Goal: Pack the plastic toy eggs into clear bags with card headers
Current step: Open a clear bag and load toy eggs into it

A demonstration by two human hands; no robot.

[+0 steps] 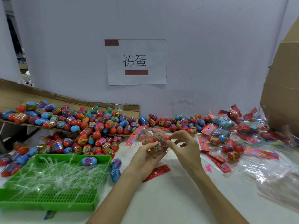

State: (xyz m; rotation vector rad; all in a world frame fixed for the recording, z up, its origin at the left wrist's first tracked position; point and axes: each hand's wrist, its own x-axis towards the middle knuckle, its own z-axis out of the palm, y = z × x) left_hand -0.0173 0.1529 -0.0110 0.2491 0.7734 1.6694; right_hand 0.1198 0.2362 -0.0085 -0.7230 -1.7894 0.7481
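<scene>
Bag (152,131) of eggs (147,140) held above middle of desk (161,199), card header (135,136) toward far left. Left hand (150,155) cradles it from below, fingers curled round; right hand (184,146) pinches the end opposite the header. Filling seems done; next likely sealing, which calls for a flat, squared fold.

We get bright, even light, hardly any shadows on the table (174,201). Edges bow from the wide lens, and its far right corner looks smeared, soft.
</scene>
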